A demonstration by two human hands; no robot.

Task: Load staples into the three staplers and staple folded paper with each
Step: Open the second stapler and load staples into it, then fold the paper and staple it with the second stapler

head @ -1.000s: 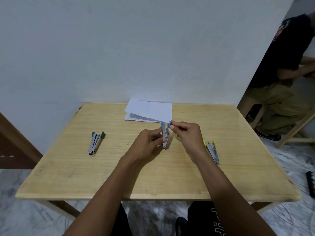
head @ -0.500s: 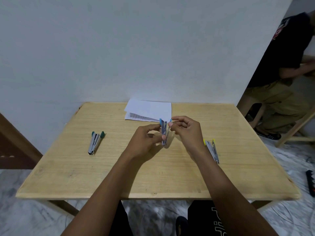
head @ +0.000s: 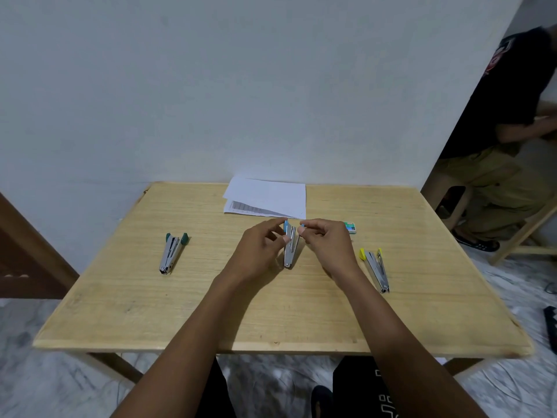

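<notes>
At frame centre, the left hand (head: pixel 259 248) grips the blue stapler (head: pixel 291 245), which now sits slightly lower than before, hinge end on the table (head: pixel 301 321). The right hand (head: pixel 327 245) pinches its right blue tip, as before. That hand has shifted, uncovering a staple box (head: pixel 350 227). The green stapler (head: pixel 173 253), yellow stapler (head: pixel 375 268) and paper (head: pixel 266 197) are unmoved.

Fingertips of the right hand (head: pixel 328 245) cover most of one blue tip of the blue stapler (head: pixel 290 250), and whether anything else sits in that pinch is too small to tell. The staple box (head: pixel 351 227) shows only its right end past the right knuckles, and the print on the lower sheet of paper (head: pixel 247 208) is too fine to read. The right edge cuts off a seated person (head: pixel 512 116).
</notes>
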